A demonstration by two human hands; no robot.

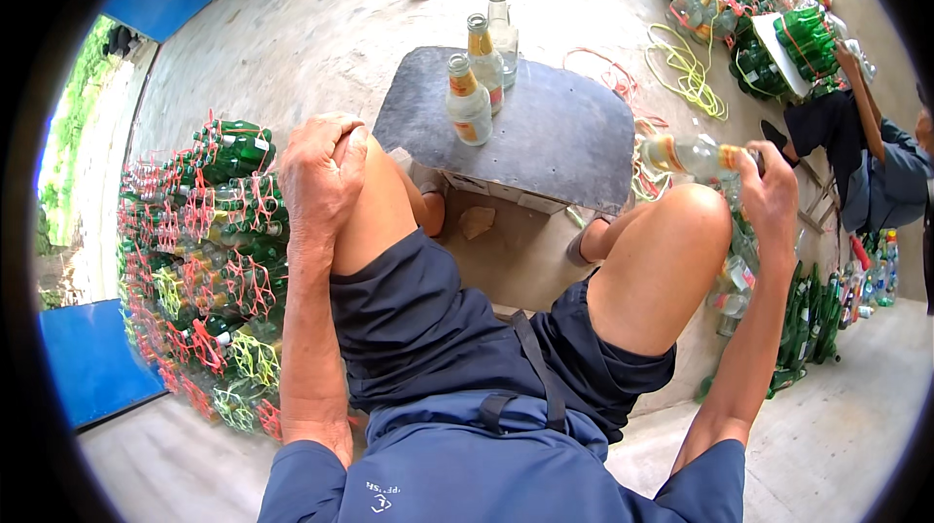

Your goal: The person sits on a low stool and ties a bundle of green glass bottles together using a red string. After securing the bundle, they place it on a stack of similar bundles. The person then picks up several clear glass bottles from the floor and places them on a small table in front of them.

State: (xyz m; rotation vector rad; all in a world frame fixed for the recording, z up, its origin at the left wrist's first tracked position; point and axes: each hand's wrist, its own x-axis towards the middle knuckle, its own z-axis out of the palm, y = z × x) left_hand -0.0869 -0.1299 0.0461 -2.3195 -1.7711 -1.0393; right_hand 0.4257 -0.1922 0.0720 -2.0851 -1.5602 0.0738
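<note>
My left hand (325,169) rests on my left knee, its fingers folded together and holding nothing. Out past my right knee, my right hand (770,184) grips a clear glass bottle (682,156) by its neck. That bottle lies nearly level in the air, its base pointing left, and has orange-yellow labels. Before me stands a low table with a dark, worn top (562,136). Three clear glass bottles stand upright on it in a slanting row: a labelled one in front (468,103), another labelled one (484,59) in the middle, and a plain-looking one (503,34) behind.
Bundles of bottles tied with red and yellow cord (211,253) are stacked at my left. Loose yellow cord (686,74) lies on the concrete floor. At the right, a seated co-worker (875,158) handles green bottles (806,41). Green bottles (810,326) stand behind my right arm.
</note>
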